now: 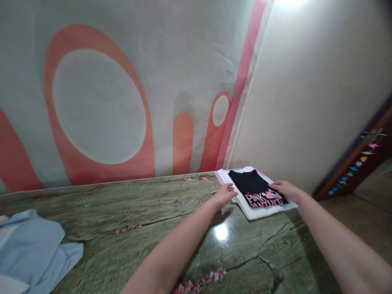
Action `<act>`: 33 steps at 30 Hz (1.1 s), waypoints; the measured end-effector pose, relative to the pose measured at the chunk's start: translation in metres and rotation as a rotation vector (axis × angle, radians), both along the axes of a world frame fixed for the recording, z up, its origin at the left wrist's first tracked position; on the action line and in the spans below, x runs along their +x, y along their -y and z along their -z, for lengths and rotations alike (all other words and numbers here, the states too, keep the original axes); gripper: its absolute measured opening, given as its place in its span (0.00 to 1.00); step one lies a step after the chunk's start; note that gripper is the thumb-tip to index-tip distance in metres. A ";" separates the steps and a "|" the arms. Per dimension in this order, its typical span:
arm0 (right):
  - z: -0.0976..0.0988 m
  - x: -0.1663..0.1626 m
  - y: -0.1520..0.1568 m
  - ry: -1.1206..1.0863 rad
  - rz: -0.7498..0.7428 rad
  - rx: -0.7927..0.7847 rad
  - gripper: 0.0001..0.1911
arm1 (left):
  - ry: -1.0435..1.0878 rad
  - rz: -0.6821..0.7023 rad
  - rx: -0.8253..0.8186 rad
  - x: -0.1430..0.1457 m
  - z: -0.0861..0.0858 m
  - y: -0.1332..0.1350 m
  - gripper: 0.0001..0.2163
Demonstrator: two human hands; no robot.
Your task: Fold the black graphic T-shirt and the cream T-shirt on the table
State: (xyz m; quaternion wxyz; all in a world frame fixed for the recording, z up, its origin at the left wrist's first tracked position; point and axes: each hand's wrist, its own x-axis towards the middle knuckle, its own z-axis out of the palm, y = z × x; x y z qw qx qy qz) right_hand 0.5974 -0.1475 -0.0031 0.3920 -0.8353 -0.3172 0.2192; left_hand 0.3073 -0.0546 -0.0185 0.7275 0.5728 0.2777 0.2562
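A folded black T-shirt (249,183) with pink lettering and a pink cartoon print lies on top of a stack of folded white and pink clothes (260,213). The stack is at the far right of the table, against the wall. My left hand (225,196) is at the stack's left edge, fingers apart and slightly bent, holding nothing. On the other side, my right hand (287,190) rests its outstretched fingertips at the right edge of the black T-shirt. Its thumb and the undersides of its fingers are hard to see.
The table (147,241) has a green-brown wood-look top with printed pink flowers. Loose light blue cloth (36,245) lies at its left end. Behind stands a wall (165,61) with orange shapes. To the right are a plain wall and a brown door (358,163) with colourful decorations.
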 end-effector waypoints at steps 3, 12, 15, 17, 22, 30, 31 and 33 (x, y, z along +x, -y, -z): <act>0.000 0.007 -0.022 0.017 0.020 -0.026 0.10 | -0.057 0.032 0.295 -0.003 -0.003 0.020 0.24; 0.004 0.009 -0.083 0.040 0.095 -0.005 0.16 | -0.309 0.264 1.422 -0.022 0.009 0.077 0.18; -0.001 0.008 -0.087 -0.029 0.054 0.013 0.20 | -0.335 0.282 1.474 -0.023 0.010 0.077 0.18; -0.006 0.010 -0.087 -0.100 -0.024 0.042 0.22 | -0.343 0.282 1.485 -0.024 0.010 0.076 0.18; -0.012 0.018 -0.090 -0.078 -0.176 0.307 0.31 | -0.358 0.290 1.476 -0.024 0.008 0.079 0.19; 0.018 -0.028 -0.090 0.501 -0.188 0.130 0.29 | -0.283 0.226 1.421 -0.036 0.009 0.070 0.17; 0.026 -0.038 -0.087 0.573 -0.248 0.075 0.28 | -0.285 0.224 1.406 -0.042 0.010 0.065 0.16; 0.040 -0.055 -0.079 0.700 -0.365 -0.061 0.28 | -0.295 0.214 1.367 -0.057 0.010 0.052 0.16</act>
